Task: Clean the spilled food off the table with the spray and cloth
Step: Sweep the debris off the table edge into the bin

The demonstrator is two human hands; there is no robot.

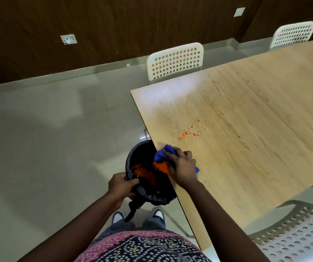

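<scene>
Right hand (182, 166) is clenched on a blue cloth (163, 153), pressed at the counter (246, 114) edge, with orange crumbs (160, 167) heaped beneath it at the rim. Left hand (120, 184) is gripped on the liner of a black bin (142, 154) just below the edge. More crumbs (188, 132) are scattered toward 1 o'clock of the cloth.

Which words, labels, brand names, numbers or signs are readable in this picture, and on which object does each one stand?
None: no readable text appears anywhere in the picture.
Blue cloth, black bin, table, white chairs: no lettering or label visible.
Wall plates: plain, no markings readable.
Patterned clothing: dots only, no letters.
</scene>
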